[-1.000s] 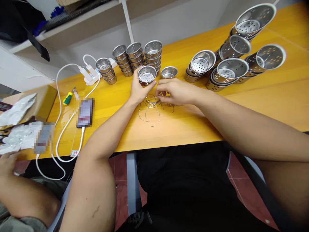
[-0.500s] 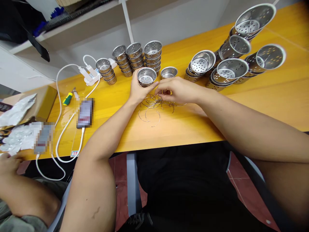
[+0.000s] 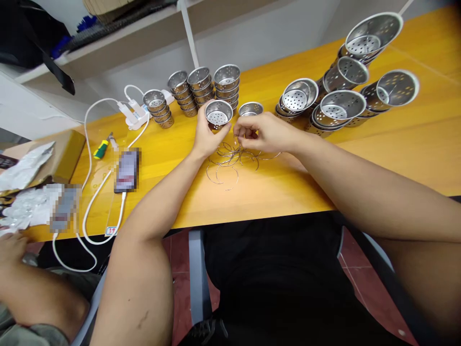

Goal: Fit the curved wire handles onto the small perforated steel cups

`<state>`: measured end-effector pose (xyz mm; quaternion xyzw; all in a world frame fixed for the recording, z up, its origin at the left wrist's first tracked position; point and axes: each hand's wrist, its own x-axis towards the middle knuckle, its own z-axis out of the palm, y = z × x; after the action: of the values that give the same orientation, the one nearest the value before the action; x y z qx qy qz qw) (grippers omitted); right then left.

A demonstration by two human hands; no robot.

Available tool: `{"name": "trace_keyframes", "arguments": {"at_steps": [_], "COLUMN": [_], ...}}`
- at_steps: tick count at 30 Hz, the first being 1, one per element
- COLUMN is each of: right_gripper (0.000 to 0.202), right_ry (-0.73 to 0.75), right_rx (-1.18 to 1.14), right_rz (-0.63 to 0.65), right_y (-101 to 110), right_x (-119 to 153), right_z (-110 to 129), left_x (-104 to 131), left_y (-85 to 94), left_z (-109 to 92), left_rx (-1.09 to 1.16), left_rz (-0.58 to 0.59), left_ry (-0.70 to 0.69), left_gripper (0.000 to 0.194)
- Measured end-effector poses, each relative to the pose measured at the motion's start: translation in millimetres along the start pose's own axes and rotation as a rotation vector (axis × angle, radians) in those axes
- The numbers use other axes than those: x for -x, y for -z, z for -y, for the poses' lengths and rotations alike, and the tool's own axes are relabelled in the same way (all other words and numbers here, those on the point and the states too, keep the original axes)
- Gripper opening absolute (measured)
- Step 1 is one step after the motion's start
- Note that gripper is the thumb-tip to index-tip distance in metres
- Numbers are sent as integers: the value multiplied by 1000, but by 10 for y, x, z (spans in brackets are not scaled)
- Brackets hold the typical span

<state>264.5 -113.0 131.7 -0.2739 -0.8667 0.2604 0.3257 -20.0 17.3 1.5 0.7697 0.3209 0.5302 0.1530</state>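
Observation:
My left hand (image 3: 208,132) is wrapped around a perforated metal cup (image 3: 218,115), its open mouth facing up toward me. Just to the right, my right hand (image 3: 257,132) has its fingers curled and pinched together over a loose pile of thin wire rings (image 3: 230,156). Whether a wire sits between those fingertips I cannot make out. Behind the right hand, partly covered by it, stands another perforated cup (image 3: 251,108).
Stacked perforated cups (image 3: 226,79) stand at the back, with larger stacks (image 3: 336,108) on the right. Leftward lie a power strip (image 3: 136,117), a green-and-yellow screwdriver (image 3: 101,149), a phone (image 3: 127,170) and white cables. Another person's arm (image 3: 36,283) rests at the far left.
My right hand's fingertips have drawn slightly apart from my left thumb, leaving a small gap. My left hand still holds the cup in nearly the same place.

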Motion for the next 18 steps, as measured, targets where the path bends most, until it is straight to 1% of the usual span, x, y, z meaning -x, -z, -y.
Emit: {"name": "trace_keyframes", "arguments": {"at_steps": [2, 5, 8, 11, 13, 15, 18], "right_gripper": [16, 21, 39, 53, 57, 61, 65], "right_ry": [29, 39, 53, 62, 23, -37, -102], "right_rx": [-35, -37, -35, -76, -149, -214, -233], "right_rz": [-20, -66, -128, -242, -317, -366, -428], "right_y": [-15, -42, -70, -100, -114, -117, -100], "right_x": [2, 6, -2, -21, -31, -38, -46], "right_z": [7, 11, 0, -30, -55, -83, -130], "left_x": [10, 11, 6, 1, -6, -13, -17], "left_y": [0, 12, 25, 32, 30, 22, -1], "left_z": [7, -55, -133, -180, -182, -155, -81], "left_rx": [-21, -42, -14, 30, 40, 39, 36], "left_rz": [-13, -29, -37, -25, -19, -15, 5], "left_ry": [-20, -29, -32, -16, -9, -10, -17], "left_gripper": [113, 107, 106, 105, 105, 109, 113]}}
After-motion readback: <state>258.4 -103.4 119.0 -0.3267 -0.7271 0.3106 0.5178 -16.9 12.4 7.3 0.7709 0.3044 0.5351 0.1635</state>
